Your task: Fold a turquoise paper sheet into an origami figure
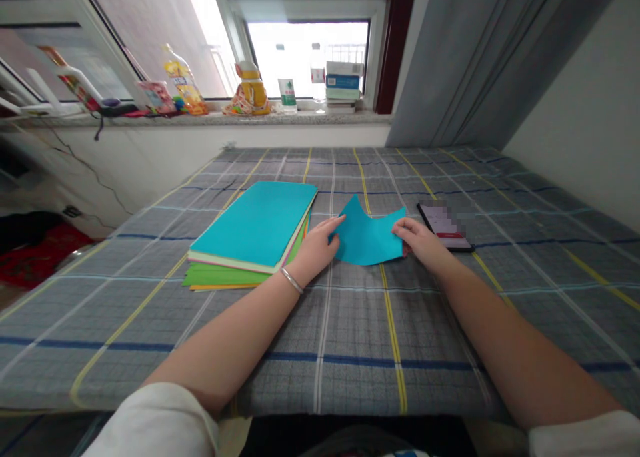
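A blue sheet of paper (370,238) is held between my two hands, its middle sagging in a curve above the checked cloth. My left hand (320,243) grips the sheet's left edge, thumb and fingers closed on it. At the right edge, my right hand (417,238) pinches the paper near its upper corner. Something small and reddish shows below the right fingers, too small to name. Left of my left hand lies a stack of coloured paper (257,220), blue on top, with green and orange sheets sticking out beneath.
A phone or tablet (445,229) with a lit screen lies right of my right hand. Grey checked cloth (350,337) covers the surface. Along the windowsill (200,119) stand a yellow bottle (183,80), a yellow cup (253,90), a white tube (287,95) and boxes (344,82).
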